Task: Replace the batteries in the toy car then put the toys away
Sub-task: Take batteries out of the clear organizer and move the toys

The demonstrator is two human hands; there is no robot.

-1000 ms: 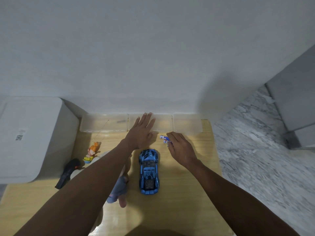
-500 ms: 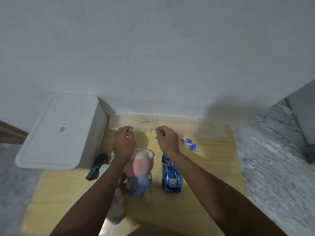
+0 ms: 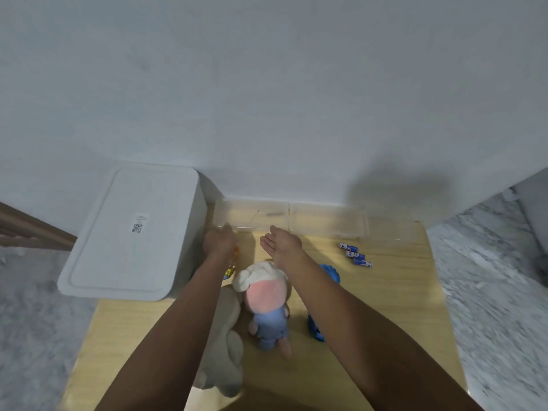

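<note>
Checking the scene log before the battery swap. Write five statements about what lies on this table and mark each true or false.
1. The batteries lie loose on the wooden table, right of the right hand. True.
2. The right hand holds a battery. False: its fingers are straight and it holds nothing.
3. The white lidded bin stands at the table's left edge. True.
4. The blue toy car sits inside a clear tray. False: it lies on the table, partly hidden by the right forearm.
5. The doll lies between the two forearms. True.
</note>
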